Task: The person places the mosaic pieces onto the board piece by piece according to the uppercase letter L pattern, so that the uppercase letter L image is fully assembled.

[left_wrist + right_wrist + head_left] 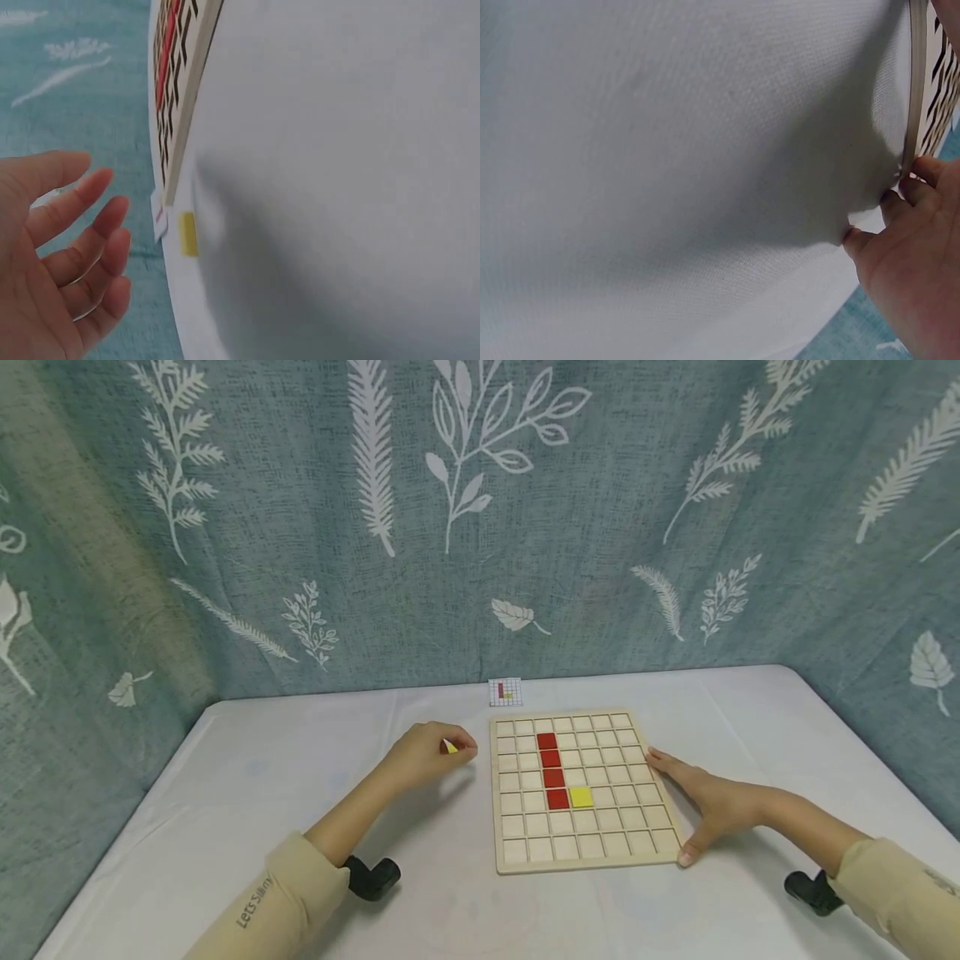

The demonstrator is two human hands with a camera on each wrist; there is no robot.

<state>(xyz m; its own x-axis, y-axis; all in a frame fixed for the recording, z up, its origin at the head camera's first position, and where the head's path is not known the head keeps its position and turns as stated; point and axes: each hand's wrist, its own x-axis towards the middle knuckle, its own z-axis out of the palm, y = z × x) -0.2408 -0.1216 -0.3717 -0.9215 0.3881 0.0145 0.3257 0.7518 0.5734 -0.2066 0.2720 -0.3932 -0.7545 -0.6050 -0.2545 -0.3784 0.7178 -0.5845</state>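
Observation:
A pale wooden grid board (525, 853) lies on the table, with a column of red square tiles (551, 777) and one yellow tile (581, 797) beside the lowest red one. Left of the board, my left hand (423, 758) hovers over the table, its fingers loosely bent with nothing between them. Another yellow tile (187, 234) lies on the cloth just past those fingertips; the head view shows part of it through the gap by the thumb. Spread along the board's right edge, my right hand (716, 806) touches it with its fingertips, the thumb at the near corner.
Behind the board lies a small card (505, 692) printed with a grid and a red and yellow pattern. White cloth (247, 777) covers the table. A patterned blue-green curtain (420, 610) hangs behind it and at the sides.

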